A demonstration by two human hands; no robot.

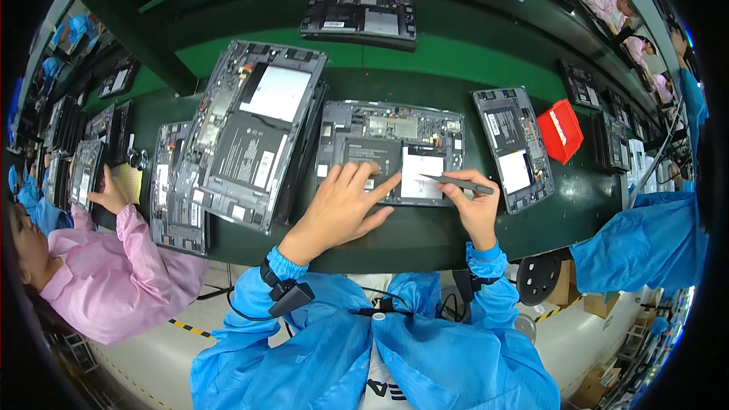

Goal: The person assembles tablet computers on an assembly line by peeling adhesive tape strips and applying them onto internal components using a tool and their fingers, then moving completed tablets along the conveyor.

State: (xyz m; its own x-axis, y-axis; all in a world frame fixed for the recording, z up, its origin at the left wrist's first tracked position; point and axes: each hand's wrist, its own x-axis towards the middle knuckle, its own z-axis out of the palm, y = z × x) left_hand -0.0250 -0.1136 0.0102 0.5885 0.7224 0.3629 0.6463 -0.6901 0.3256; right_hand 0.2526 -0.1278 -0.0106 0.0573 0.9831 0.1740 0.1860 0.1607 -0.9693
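In front of me on the dark green bench lies an opened tablet [394, 115], its circuit board, black battery [370, 153] and a white rectangular panel [422, 184] exposed. Closed around dark tweezers [465, 183], my right hand [477, 205] holds their tip over the white panel. My left hand [339, 203] rests spread across the tablet's near edge, its index finger reaching to the panel's left side and other fingers on the battery. Whether the tweezer tip touches the panel I cannot tell.
Left of it stands a stack of opened tablets [250, 133]; another tablet [515, 144] lies right, beside a red bin [560, 131]. One more [358, 19] sits at the back. A co-worker in pink [129, 273] handles a device at left; a blue sleeve [642, 243] is at right.
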